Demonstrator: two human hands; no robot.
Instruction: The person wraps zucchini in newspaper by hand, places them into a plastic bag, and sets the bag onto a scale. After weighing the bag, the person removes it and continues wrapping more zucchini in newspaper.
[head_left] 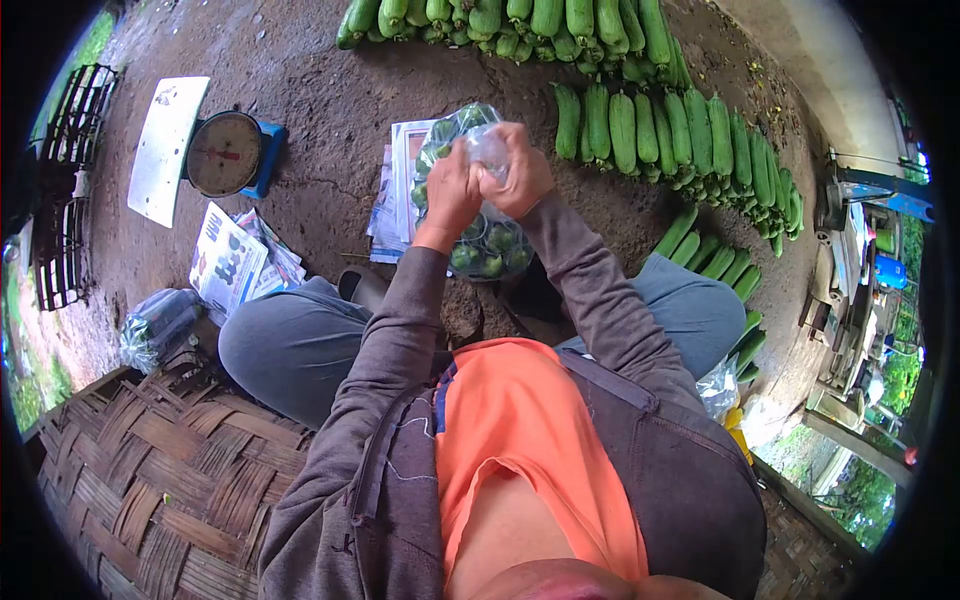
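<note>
Seated on a woven mat (150, 480), the person holds a clear plastic bag (492, 250) of small green vegetables out over the knees. The left hand (449, 195) and right hand (515, 180) sit side by side, fingers curled tight around the bag's gathered upper plastic. Newspapers (398, 170) lie on the dirt just beyond the bag, a weighing scale (226, 153) stands off to the left, and rows of cucumbers (660, 130) lie farthest out.
</note>
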